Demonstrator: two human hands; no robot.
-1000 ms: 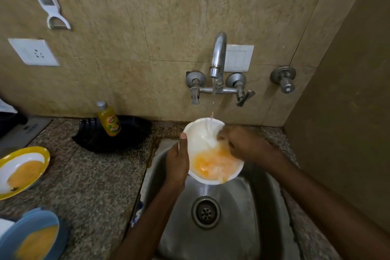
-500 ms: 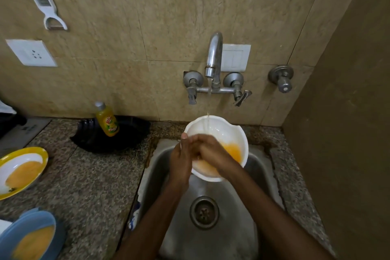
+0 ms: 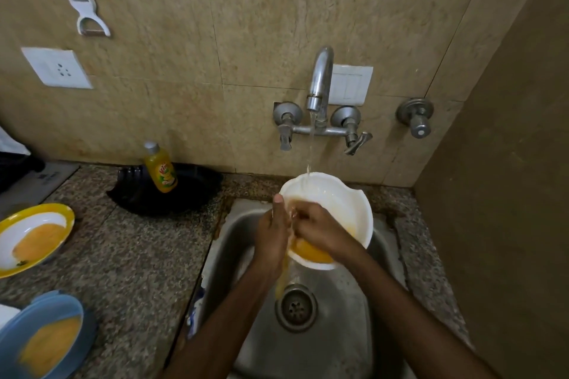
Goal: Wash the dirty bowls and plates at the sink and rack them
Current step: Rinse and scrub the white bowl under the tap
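White bowl (image 3: 341, 203) is over the sink (image 3: 338, 341) under the tap (image 3: 321, 77) stream, tipped toward the person so orange water runs off its near lip. Left hand (image 3: 272, 237) clamps the bowl's left rim, thumb on the edge; right hand (image 3: 323, 231) is inside, fingers at the left inner wall beside that thumb, too blurred to tell curled or flat. Residue lies low and near, under the right palm, so that hand is likely best placed to rub it; yellow-rimmed plate (image 3: 34, 234) and blue bowl (image 3: 43, 338) sit dirty on the bench (image 3: 138, 255), left.
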